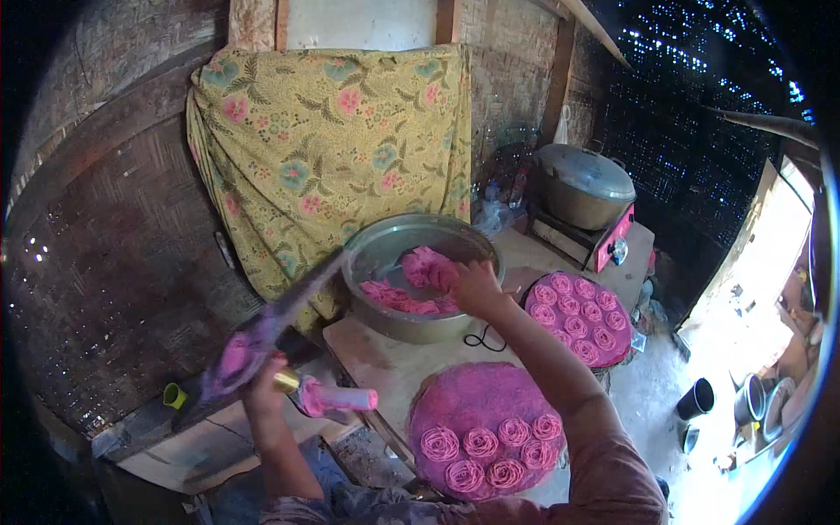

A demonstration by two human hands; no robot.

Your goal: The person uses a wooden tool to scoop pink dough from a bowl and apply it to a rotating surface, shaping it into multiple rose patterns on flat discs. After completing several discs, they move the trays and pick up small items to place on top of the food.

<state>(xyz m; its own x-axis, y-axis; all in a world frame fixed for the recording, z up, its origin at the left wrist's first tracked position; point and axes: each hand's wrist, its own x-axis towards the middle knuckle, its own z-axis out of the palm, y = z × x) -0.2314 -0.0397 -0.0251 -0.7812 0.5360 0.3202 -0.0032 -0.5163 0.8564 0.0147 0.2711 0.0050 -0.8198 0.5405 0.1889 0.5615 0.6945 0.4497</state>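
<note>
My left hand (pixel 264 392) grips a hand-held dough press smeared with pink. Its long wooden handle (pixel 302 293) is blurred by motion and slants up toward the basin. A pink plunger (pixel 343 399) with a brass-coloured collar (pixel 286 380) sticks out to the right of the hand. My right hand (pixel 479 290) reaches over the rim of a wide metal basin (pixel 407 325). Its fingers close on a lump of pink dough (pixel 428 266); the fingertips are partly hidden. More pink dough strands (pixel 398 296) lie in the basin below.
Nearest me, a round pink board (pixel 477 389) carries several swirled dough rosettes; another round board (pixel 553 336) of rosettes lies at right. A lidded pot (pixel 584 179) stands on a stove (pixel 604 249) behind. Flowered cloth (pixel 337 149) hangs beyond the basin. Black cups (pixel 696 400) are at far right.
</note>
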